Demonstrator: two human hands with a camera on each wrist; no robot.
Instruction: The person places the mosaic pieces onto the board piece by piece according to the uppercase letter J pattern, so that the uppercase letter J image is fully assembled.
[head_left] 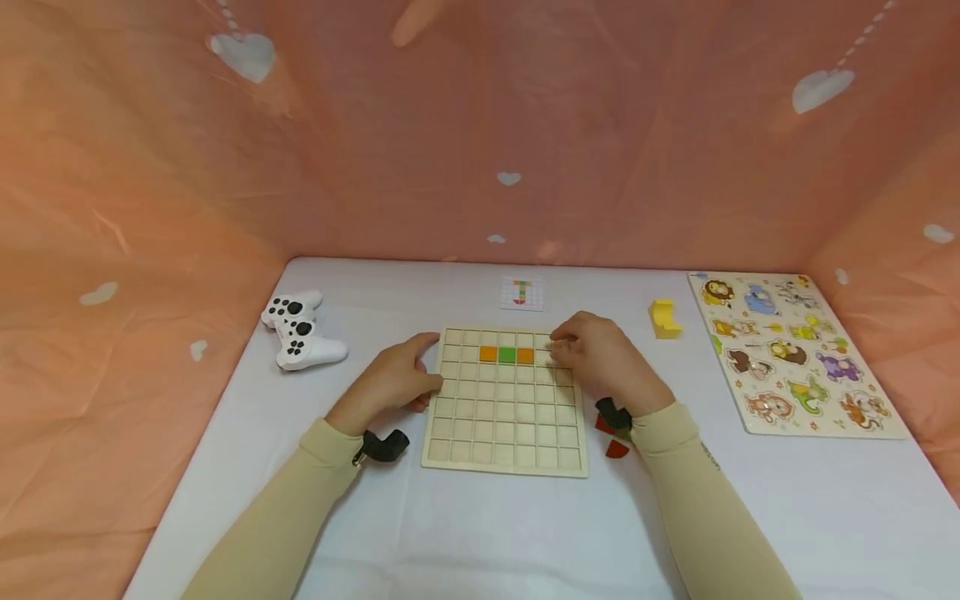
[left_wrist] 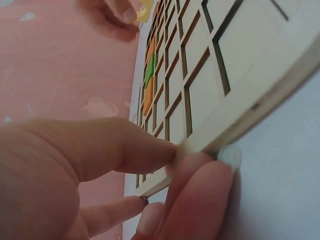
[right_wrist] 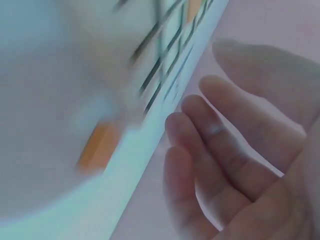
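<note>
A pale wooden grid board (head_left: 502, 417) lies on the white table. In its second row sit an orange tile (head_left: 488, 354), a green tile (head_left: 507, 354) and another orange tile (head_left: 525, 355). My left hand (head_left: 429, 371) pinches the board's left edge; in the left wrist view the thumb lies on top of the board (left_wrist: 235, 60) and the fingers (left_wrist: 200, 190) lie against its side. My right hand (head_left: 561, 346) hovers over the board's upper right cells, right of the tiles. The blurred right wrist view shows its fingers (right_wrist: 210, 130) loosely extended and holding nothing.
A small pattern card (head_left: 522, 293) lies behind the board. A white game controller (head_left: 300, 333) sits at the left, a yellow block (head_left: 663, 319) at the right, and an animal puzzle board (head_left: 791, 354) further right. Red pieces (head_left: 615, 446) lie by my right wrist. Pink cloth walls enclose the table.
</note>
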